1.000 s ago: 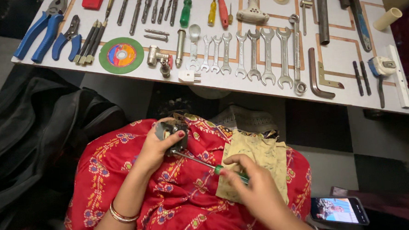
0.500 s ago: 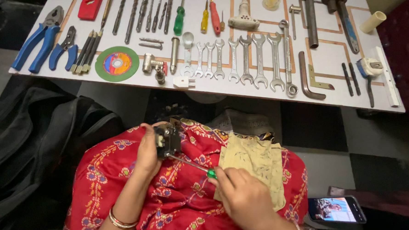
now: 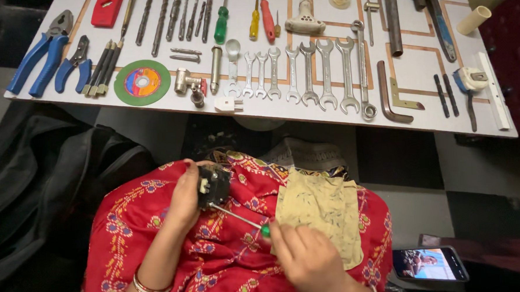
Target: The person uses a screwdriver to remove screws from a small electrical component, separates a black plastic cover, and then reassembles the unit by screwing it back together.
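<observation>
Fingers of right hand clenched on green-handled screwdriver, tip at black switch part | left hand grips that part over red-clothed lap | beyond: spanners on white board

- A white board is laid across the top, with tools set out in rows.
- Blue pliers, a green disc and drill bits are placed at the left.
- Spanners are lined up mid-board (open ends nearest).
- A phone is laid on the floor.
</observation>
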